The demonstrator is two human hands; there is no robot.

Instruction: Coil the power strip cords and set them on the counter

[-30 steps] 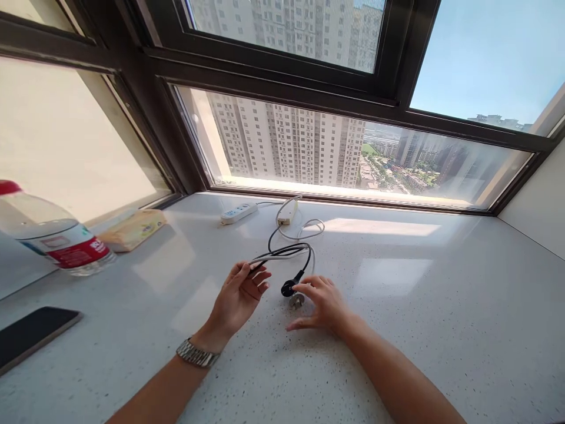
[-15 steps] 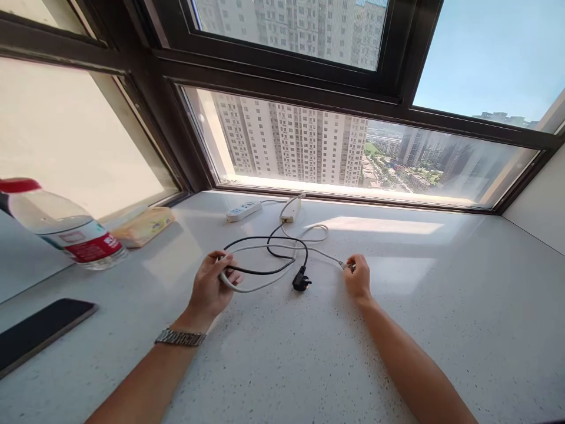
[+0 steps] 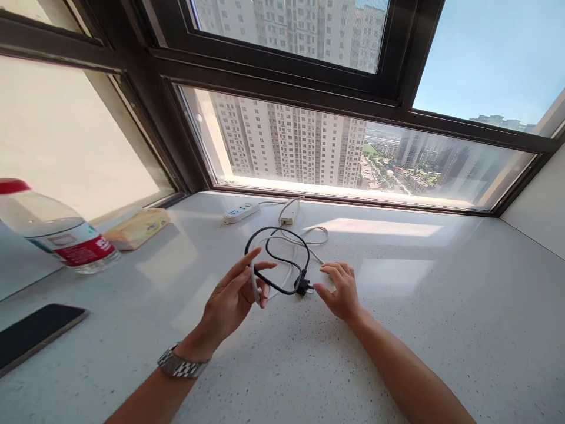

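Observation:
My left hand (image 3: 238, 288) has its fingers partly spread and threaded through the loops. A white cable (image 3: 255, 282) bends around between its fingers, and a black power cord (image 3: 248, 238) curves past the fingertips. The cord ends in a black plug (image 3: 302, 285) on the countertop between both hands. To the right, my right hand (image 3: 342, 288) is open, thumb and fingers apart, with the thumb tip close to the plug's prongs. Its fingertips are over the white cable's end, which is partly hidden; whether they touch it I cannot tell.
A white power strip (image 3: 242, 213) and a pale adapter box (image 3: 289, 213) lie near the window. On the left are a bottle with a red cap (image 3: 73, 241), a tissue pack (image 3: 139, 228) and a phone (image 3: 39, 333). The speckled countertop (image 3: 282, 365) ends at the dark window frame.
My right hand has moved left toward the plug and its fingers have opened off the white cable's end. My left hand has shifted right, drawing the loops smaller, with fingers more spread.

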